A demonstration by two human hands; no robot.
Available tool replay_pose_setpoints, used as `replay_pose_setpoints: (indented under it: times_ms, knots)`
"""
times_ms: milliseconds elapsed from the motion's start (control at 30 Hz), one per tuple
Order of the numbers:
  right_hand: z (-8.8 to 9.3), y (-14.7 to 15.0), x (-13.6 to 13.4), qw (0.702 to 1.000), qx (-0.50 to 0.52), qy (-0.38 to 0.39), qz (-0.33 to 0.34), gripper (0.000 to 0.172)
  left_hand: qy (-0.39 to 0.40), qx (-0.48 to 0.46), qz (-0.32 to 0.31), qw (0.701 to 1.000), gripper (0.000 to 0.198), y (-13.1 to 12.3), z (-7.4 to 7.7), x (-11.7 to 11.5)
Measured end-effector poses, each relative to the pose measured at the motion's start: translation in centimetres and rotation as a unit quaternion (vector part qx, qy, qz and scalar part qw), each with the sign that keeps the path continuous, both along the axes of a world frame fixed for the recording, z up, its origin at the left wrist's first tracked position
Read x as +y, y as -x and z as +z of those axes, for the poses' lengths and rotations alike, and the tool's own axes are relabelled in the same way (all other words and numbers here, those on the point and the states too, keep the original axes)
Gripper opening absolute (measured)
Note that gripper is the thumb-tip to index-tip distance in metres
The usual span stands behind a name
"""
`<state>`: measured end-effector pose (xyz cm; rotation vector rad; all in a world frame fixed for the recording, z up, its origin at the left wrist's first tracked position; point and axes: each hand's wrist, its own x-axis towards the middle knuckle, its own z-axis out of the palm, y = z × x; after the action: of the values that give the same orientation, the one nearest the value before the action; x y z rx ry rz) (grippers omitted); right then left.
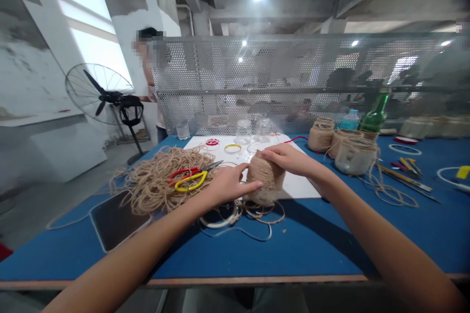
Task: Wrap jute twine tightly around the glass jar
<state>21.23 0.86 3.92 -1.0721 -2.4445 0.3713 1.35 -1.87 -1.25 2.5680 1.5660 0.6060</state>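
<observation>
A jar wrapped in brown twine [265, 179] stands tilted on the blue table [312, 239], at the front edge of a white board [293, 183]. My right hand [290, 158] grips the jar's top from the right, fingers closed over it. My left hand [229, 183] rests against its left side, fingers curled and a fingertip pressed on the twine. Loose twine loops [257, 212] lie under the jar.
A heap of twine [154, 181] with red and yellow scissors [191, 176] lies left, a dark tablet [115, 220] nearer. Bare glass jars [243, 131], wrapped jars [340, 142], a green bottle [375, 115] and pencils [406, 164] stand behind and right. A fan [105, 95] and a person [152, 83] are left.
</observation>
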Motion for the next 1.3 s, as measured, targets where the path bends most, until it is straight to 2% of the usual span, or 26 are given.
replay_pose_setpoints:
  times_ms: [300,600,767,1000,1200,1300]
  knots:
    - [-0.1,-0.8,0.6,0.997,0.025,0.052,0.048,0.038,0.016,0.003,-0.050,0.999,0.065,1.6,0.2,1.3]
    - [-0.1,-1.0,0.8,0.996,0.024,0.071,0.051,0.039,-0.060,0.014,-0.095,0.994,0.064,1.8,1.2,0.3]
    - [-0.3,-1.2,1.1,0.993,0.047,0.089,0.063,0.039,-0.071,0.034,-0.080,0.994,0.058,1.8,1.2,0.3]
    - [-0.7,-1.8,1.6,0.984,0.098,0.127,0.082,0.043,-0.012,0.017,-0.061,0.998,0.064,2.0,0.9,0.8]
    - [-1.3,-1.7,2.0,0.973,0.146,0.149,0.101,0.041,0.058,-0.015,-0.083,0.995,0.056,2.1,0.2,1.5]
    - [-1.7,-1.7,2.5,0.974,0.137,0.141,0.113,0.041,0.087,-0.020,-0.099,0.991,0.052,2.1,0.0,1.7]
